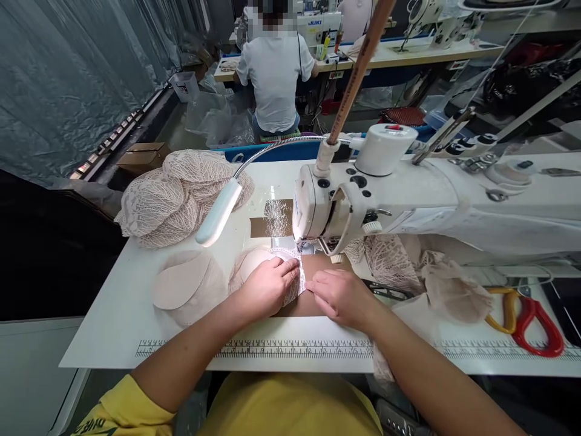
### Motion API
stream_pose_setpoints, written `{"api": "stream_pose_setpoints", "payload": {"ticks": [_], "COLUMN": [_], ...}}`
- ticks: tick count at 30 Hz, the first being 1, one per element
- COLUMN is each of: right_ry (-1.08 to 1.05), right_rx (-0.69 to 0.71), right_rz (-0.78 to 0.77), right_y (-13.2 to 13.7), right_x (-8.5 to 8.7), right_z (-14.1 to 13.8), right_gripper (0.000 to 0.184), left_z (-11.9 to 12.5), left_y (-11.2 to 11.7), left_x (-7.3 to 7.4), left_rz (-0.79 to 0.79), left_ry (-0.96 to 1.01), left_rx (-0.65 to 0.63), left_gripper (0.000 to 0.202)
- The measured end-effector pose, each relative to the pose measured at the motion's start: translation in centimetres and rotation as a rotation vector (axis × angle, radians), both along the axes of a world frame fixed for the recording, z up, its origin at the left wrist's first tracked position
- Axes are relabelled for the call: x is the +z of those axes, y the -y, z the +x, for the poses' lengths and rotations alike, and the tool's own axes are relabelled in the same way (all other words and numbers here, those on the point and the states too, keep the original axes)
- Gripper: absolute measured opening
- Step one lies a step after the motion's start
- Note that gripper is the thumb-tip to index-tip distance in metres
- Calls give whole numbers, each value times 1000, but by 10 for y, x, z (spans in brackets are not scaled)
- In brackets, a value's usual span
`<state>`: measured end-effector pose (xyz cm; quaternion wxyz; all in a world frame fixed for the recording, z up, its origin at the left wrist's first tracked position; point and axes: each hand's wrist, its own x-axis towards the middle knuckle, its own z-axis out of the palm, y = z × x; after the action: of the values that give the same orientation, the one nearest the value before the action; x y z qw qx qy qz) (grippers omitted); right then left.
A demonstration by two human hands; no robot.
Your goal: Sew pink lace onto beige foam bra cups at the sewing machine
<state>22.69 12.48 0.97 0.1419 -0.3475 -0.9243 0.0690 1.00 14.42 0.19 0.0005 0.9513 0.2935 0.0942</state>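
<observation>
A beige lace cup piece (240, 266) lies under the needle of a white sewing machine (313, 206). My left hand (270, 281) presses on the lace just left of the presser foot, its fingers together and bent onto the edge. On the other side, my right hand (338, 293) is closed, thumb and index finger at the right edge of the same piece. A brown patch (299, 307) on the table shows beneath both hands. The exact grip of the fingertips is partly hidden.
Stacked lace cups (154, 200) sit at the back left, and thin beige oval pieces (181, 287) lie nearer. A gooseneck lamp (220, 212) arches over. To the right are more lace pieces (393, 263) and red-and-yellow-handled scissors (538, 327). A person (275, 79) sits ahead.
</observation>
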Motion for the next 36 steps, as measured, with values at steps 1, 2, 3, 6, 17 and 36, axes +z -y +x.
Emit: {"api": "stream_pose_setpoints", "payload": {"ticks": [1,2,3,6,17,36], "right_ry": [1,5,11,52,99,53], "right_rx": [-5,-11,-21,-73,-262,-342], "right_rz": [1,1,0,5,80,47], "right_y": [0,-1,-2,-4,-9,-15], "right_x": [0,0,0,0,0,-8], "right_z": [0,-1,-1,-3,-13,-13], "right_gripper": [21,21,20,20,26,37], "left_z": [-1,-1,-1,-2,-10,-11], "left_y": [-2,-4,-7,-15,-43,-55], "left_x": [0,1,2,6,5,-3], "left_rz": [-7,-18,-29,-57,-60,-102], "left_ry": [6,4,-4,-42,-30,72], "left_rx": [-4,-6,-4,11,-24,-3], "left_gripper": [36,37,38,42,44,37]}}
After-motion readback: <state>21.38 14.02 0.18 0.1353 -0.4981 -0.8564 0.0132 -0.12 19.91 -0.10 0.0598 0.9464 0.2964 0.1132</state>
